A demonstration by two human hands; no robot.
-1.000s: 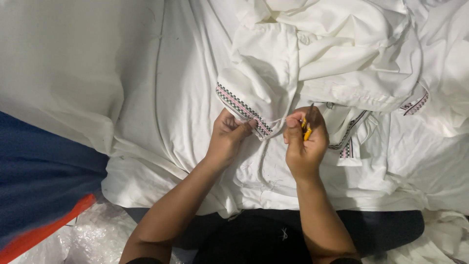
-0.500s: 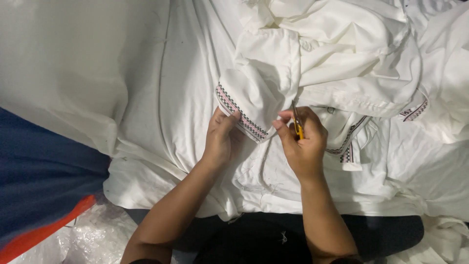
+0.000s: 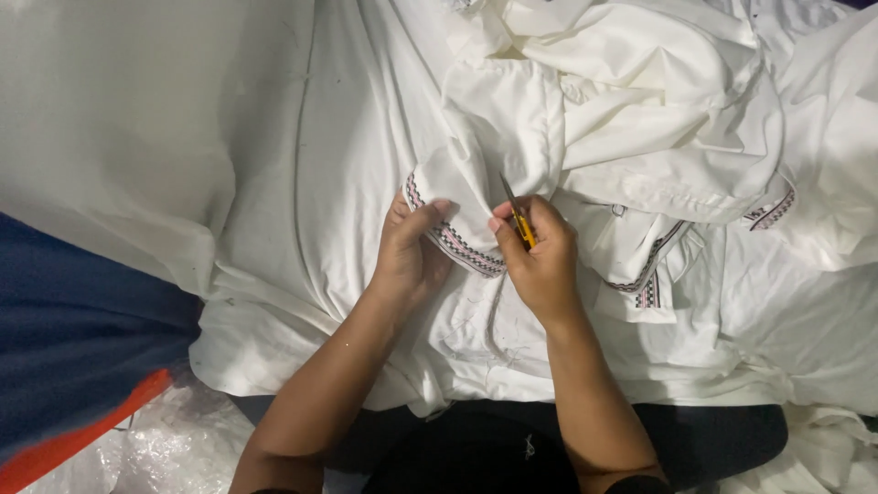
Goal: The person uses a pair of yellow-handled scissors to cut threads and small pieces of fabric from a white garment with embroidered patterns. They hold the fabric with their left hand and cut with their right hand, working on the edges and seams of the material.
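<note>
A white garment [image 3: 585, 137] with patterned trim lies bunched over my lap. My left hand [image 3: 410, 252] pinches a sleeve cuff [image 3: 462, 245] edged in a dark and pink woven band, thumb on top of the fabric. My right hand [image 3: 541, 256] is closed around a small yellow-handled thread clipper [image 3: 519, 220], its metal tip pointing up at the fold of the cuff right beside my left thumb. Both hands are close together, nearly touching over the cuff.
More white cloth [image 3: 119, 119] spreads to the left and right. A second trimmed cuff [image 3: 651, 284] lies right of my right hand. Blue fabric with an orange edge [image 3: 82, 366] sits at lower left, clear plastic wrap [image 3: 174, 448] below it. My dark trousers [image 3: 476, 448] show at the bottom.
Both hands have shifted slightly left and up along the cuff. The clipper's tip has come in against the fabric fold, and the garment above has bunched more.
</note>
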